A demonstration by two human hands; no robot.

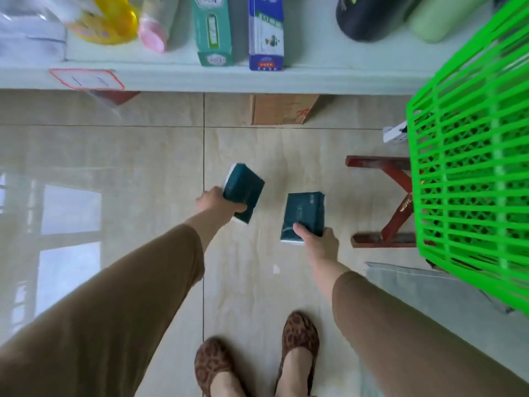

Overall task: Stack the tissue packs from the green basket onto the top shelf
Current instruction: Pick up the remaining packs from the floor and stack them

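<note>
Both arms reach down over the floor in the middle of the frame. The left hand (216,202) has its grip around one dark green tissue pack (243,190), the right hand (317,239) around another tissue pack (304,214). The green basket (469,173) sits at the right edge

floor: glossy beige tiles (128,156); window reflection (57,224) | red wooden stool (392,202), partly hidden | cardboard box (282,110), perhaps

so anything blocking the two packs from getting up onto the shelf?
Nothing visible in the air between. The left hand and the right hand each grip a dark teal tissue pack over bare floor. The shelf in view is crowded with boxes and bottles, though; the top shelf is out of frame.
</note>
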